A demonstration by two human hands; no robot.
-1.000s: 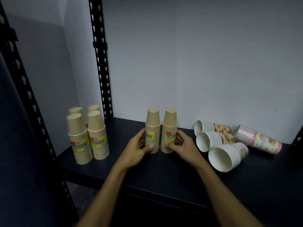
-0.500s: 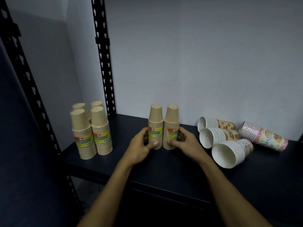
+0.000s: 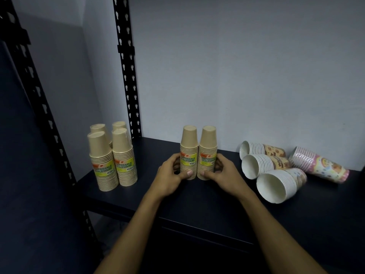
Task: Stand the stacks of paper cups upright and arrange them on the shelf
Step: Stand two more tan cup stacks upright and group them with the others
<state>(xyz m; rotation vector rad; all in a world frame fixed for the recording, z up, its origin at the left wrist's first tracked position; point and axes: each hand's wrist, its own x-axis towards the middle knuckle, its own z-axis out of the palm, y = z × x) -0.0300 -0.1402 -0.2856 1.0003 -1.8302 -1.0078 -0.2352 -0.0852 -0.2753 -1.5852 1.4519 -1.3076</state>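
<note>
Two tan cup stacks stand upright, side by side, mid-shelf. My left hand [image 3: 172, 175] grips the left tan stack [image 3: 189, 144] near its base. My right hand [image 3: 224, 174] grips the right tan stack [image 3: 207, 144] the same way. Several more tan stacks [image 3: 110, 155] stand upright in a block at the shelf's left end. On the right, three white patterned stacks lie on their sides: a far one [image 3: 260, 150], a middle one [image 3: 262, 165] and a near one [image 3: 280, 183]. A pink patterned stack [image 3: 320, 165] lies behind them.
The dark shelf board [image 3: 197, 202] runs from the black slotted upright [image 3: 126, 72] at the back left to the right edge of view. A grey wall [image 3: 237, 66] closes the back. Another black upright [image 3: 35, 91] stands at the front left.
The two held stacks have been pressed closer together and stand straight. My hands keep their grip low on the stacks. The view has shifted slightly.
</note>
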